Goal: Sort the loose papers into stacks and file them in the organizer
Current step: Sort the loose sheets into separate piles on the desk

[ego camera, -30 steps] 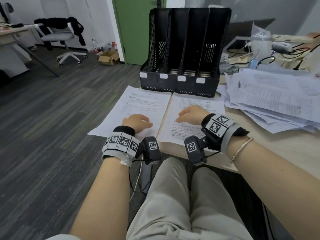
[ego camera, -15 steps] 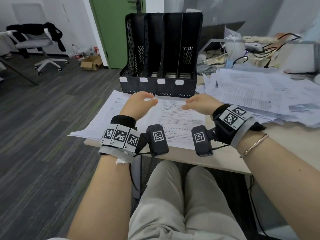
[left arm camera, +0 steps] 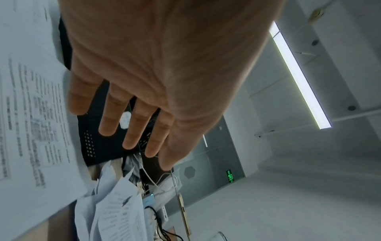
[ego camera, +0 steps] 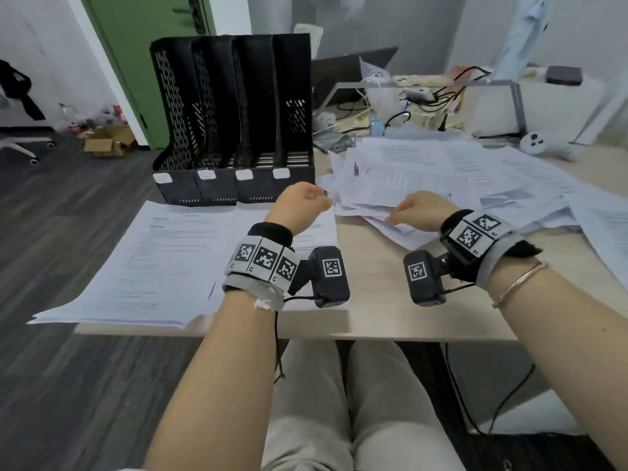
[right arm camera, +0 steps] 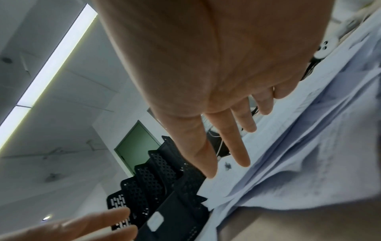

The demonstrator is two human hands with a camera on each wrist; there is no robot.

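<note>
Both hands are over the pale wooden counter (ego camera: 373, 321), heading for the jumbled heap of loose white printed papers (ego camera: 424, 178) that sprawls across its right half; the left hand (ego camera: 299, 205) hangs just in front of the black perforated four-slot file organizer (ego camera: 234, 130), its grip apart with straight, spread fingers (left arm camera: 111, 117) holding nothing, and the right hand (ego camera: 418, 212) lies at the heap's near edge, its grip likewise apart, fingers (right arm camera: 235, 143) extended above the sheets and, as far as the wrist view shows, not yet closed on any; the step in hand looks like fetching the next sheet to sort; to do it well, take only the topmost page, slide a thumb under its near corner and steady the pile with the other hand so the sheets beneath do not drag off the counter; then lay it square on the matching one of the two flat stacks of printed sheets (ego camera: 163, 260) lying side by side before the organizer, whose slots appear empty of paper; half a second ago both hands were over those sorted stacks in front of the organizer; they have since swung right toward the heap, and the head view has turned right with them.
</note>
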